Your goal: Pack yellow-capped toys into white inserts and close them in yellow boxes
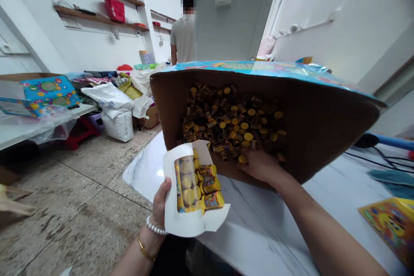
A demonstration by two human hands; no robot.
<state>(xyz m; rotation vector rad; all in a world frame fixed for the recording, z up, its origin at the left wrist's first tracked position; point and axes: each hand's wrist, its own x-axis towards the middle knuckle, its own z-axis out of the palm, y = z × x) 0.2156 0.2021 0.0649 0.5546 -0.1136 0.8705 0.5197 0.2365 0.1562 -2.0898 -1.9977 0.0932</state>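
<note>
Left hand: there it is, thumb pressed over the white box's left edge, fingers hidden.
White box: just one, open flaps rightward; three small jars lie crosswise, others half-hidden.
Right hand: nearer the heap, fingers curled; pinching, I can't tell.
Yellow-lidded jar: one, left at those fingertips, lid towards us.
Big carton: one; loose jars beyond counting.
Far back: one person.

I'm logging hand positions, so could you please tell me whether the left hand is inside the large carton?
No, the left hand grips the white box outside the large carton.
</note>
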